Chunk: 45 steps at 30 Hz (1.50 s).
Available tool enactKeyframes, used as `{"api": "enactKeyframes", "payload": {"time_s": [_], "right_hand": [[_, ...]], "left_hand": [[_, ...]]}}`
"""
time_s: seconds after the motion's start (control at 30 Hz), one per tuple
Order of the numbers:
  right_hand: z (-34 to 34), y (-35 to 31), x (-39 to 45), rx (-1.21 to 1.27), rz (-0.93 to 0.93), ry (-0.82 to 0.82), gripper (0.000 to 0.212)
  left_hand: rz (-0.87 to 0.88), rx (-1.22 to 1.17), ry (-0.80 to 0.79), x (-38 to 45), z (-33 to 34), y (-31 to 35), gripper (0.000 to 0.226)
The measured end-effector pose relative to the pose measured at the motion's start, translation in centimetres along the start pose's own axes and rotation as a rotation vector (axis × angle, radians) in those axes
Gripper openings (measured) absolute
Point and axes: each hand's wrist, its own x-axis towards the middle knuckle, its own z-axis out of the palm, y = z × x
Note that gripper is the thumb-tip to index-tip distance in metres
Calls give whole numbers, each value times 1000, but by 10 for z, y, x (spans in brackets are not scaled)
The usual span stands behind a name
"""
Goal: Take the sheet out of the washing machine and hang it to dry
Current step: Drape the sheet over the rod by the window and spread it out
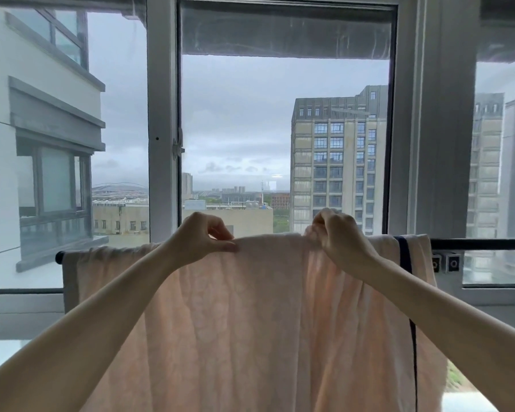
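Observation:
A pale pink sheet [250, 316] hangs draped over a dark horizontal rail [482, 243] in front of the window. It falls in long folds out of the bottom of the view. My left hand [202, 233] pinches the sheet's top fold near the middle of the rail. About a hand's width to the right, my right hand [336, 230] grips a bunched bit of the top edge. A dark blue stripe [403, 254] runs down the sheet's right side.
The rail's left end [59, 257] sticks out past the sheet. Its right part runs bare to the frame edge above two small wall switches [446, 264]. Behind stand a large window frame [161, 129] and a white sill [30, 304].

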Motion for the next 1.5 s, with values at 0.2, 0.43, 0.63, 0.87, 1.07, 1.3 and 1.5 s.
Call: {"api": "enactKeyframes", "payload": {"time_s": [0.2, 0.43, 0.63, 0.87, 1.07, 1.3, 1.5], "right_hand": [[-22, 42, 3, -87, 137, 81, 4], [-36, 65, -9, -191, 47, 6, 13], [-23, 16, -12, -77, -37, -111, 19], [-17, 13, -13, 69, 37, -225, 26], [-25, 22, -15, 25, 86, -223, 26], [-26, 29, -17, 50, 17, -159, 14], [-21, 35, -11, 29, 20, -33, 3]], "left_hand": [[-3, 14, 54, 3, 7, -3, 15], [-93, 206, 180, 7, 12, -3, 19], [22, 128, -42, 9, 32, 28, 12], [71, 126, 36, 8, 33, 29, 8], [7, 63, 155, 12, 36, 25, 8], [-37, 59, 220, 22, 45, 15, 9], [-43, 124, 257, 23, 51, 13, 10]]}}
